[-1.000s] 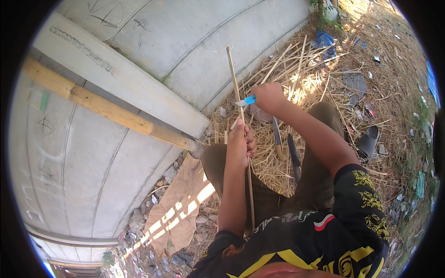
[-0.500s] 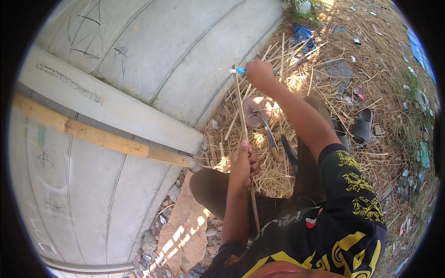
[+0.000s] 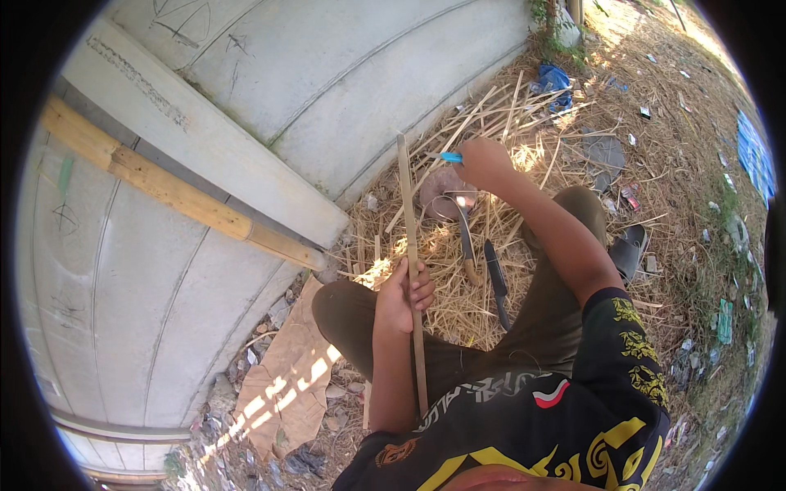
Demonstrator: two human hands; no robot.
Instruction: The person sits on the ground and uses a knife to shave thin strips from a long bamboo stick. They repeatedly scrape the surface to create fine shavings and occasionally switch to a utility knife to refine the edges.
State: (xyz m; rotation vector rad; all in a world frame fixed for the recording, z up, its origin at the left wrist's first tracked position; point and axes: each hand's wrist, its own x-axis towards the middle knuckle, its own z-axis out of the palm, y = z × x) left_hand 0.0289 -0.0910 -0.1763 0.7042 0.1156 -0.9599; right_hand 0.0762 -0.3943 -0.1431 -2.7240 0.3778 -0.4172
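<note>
My left hand (image 3: 398,298) is closed around a long, flat bamboo strip (image 3: 407,196), which stands nearly upright in view with its lower end by my lap. In my right hand (image 3: 489,164) is a blue cutter knife (image 3: 450,157). Its short blade points left toward the strip's upper part, a small gap apart from it. Below the knife, a round stone (image 3: 439,188) rests among the shavings. Beside it lies a sickle (image 3: 465,233) with a wooden handle, and right of that a dark-bladed knife (image 3: 495,282).
Pale bamboo strips (image 3: 491,110) and shavings cover the ground ahead. A concrete wall (image 3: 327,114) and a bamboo pole (image 3: 180,196) run along the left. Cardboard (image 3: 286,401) lies near my left knee, a blue plastic bag (image 3: 554,80) far ahead, a dark sandal (image 3: 629,252) at right.
The cutter knife has come off the strip, and my right hand has shifted slightly right and nearer. The strip has moved left and stands straighter; the view has turned a little.
</note>
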